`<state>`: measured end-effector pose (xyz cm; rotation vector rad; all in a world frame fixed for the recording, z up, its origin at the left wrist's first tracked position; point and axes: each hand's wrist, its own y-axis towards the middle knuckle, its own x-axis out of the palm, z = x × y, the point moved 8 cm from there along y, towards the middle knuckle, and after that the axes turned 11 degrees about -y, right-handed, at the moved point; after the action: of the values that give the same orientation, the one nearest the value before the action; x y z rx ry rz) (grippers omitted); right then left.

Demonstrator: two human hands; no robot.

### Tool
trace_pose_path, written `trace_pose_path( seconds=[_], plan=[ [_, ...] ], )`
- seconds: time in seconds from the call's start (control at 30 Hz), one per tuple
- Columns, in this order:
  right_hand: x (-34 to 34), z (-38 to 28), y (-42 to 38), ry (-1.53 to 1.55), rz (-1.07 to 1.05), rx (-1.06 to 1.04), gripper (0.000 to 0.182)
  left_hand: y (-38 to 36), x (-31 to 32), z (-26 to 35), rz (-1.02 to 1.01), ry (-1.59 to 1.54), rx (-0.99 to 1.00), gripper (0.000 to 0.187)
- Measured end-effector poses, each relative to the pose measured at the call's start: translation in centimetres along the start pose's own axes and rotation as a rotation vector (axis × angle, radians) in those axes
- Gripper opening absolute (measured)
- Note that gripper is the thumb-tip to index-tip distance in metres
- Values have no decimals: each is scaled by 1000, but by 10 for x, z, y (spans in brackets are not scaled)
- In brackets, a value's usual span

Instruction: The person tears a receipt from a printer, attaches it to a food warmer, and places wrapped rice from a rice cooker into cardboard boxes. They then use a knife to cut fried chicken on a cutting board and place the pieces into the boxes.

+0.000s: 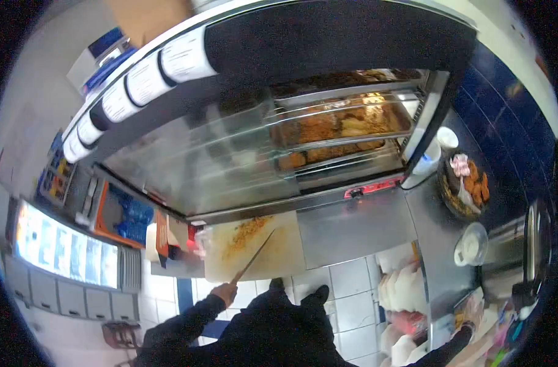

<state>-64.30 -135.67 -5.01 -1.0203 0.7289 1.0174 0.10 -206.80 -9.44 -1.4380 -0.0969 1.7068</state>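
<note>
Steel counter [358, 229] below; left hand [224, 293] fisted round knife [254, 257] over cutting board [279, 251]; right hand's [468, 321] grip unclear.

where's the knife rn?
Head view, lower left of centre: the knife is in the left hand, blade angled over the cutting board below the food warmer.

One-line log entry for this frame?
left hand: holds knife over cutting board | right hand: by stacked containers | warmer: fried food

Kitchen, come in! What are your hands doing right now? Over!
Left hand gripping a knife, blade over the cutting board with crumbs. Right hand low by the counter edge, grip unclear. Nothing blocking the board.
</note>
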Motion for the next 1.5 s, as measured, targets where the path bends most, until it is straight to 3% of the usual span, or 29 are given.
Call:
trace_pose_path(
  seconds=[0.1,0.17,0.23,0.27,0.3,0.4,0.43,0.53,0.63,0.7,0.73,0.77,0.8,0.83,0.93,1.07,1.23,1.27,1.37,1.47,1.5],
  plan=[
    [-68,-42,-19,23,116,-63,53,-3,-4,7,26,10,8,61],
    [-117,-94,-32,245,424,-115,58,1,3,0,58,-32,50,60],
    [-180,-174,-65,285,509,-133,56,2,7,-4,76,-26,100,61],
    [-240,-224,-130,300,484,-111,53,0,6,-3,128,-43,133,61],
    [-291,-270,-184,438,686,-385,50,0,9,-2,96,-33,149,61],
    [-348,-358,-244,653,813,-714,46,-2,-1,1,150,-88,141,67],
    [-359,-379,-257,589,908,-703,46,-3,0,2,126,-85,144,67],
    [-402,-428,-330,691,889,-792,48,0,2,-3,85,-120,87,65],
    [-415,-479,-368,571,1001,-907,48,7,16,-21,75,-106,105,68],
    [-415,-515,-381,478,924,-943,48,20,35,-42,3,-89,36,68],
    [-412,-535,-388,373,1015,-957,48,18,31,-36,-58,-106,-11,69],
    [-401,-562,-380,92,818,-918,51,15,21,-32,-100,-130,-62,71],
    [-388,-579,-373,112,757,-968,55,12,15,-30,-89,-160,-15,72],
    [-379,-589,-367,128,879,-963,56,9,9,-26,-77,-186,37,73],
    [-385,-583,-385,67,730,-881,57,-5,-30,-7,-91,-153,-21,72],
    [-379,-584,-386,10,780,-833,62,-4,-39,-4,-174,-168,66,69],
    [-362,-586,-372,100,866,-848,65,-15,-65,3,-287,-137,20,69],
    [-364,-577,-385,238,914,-870,65,-18,-66,1,-300,-117,26,69],
    [-342,-560,-394,502,1039,-843,62,-6,-51,-15,-278,-119,27,70],
    [-285,-573,-339,620,1210,-819,56,25,-15,-30,-38,-142,217,72],
    [-275,-581,-329,601,1223,-860,55,20,-19,-28,-126,-129,150,74]
  ],
)
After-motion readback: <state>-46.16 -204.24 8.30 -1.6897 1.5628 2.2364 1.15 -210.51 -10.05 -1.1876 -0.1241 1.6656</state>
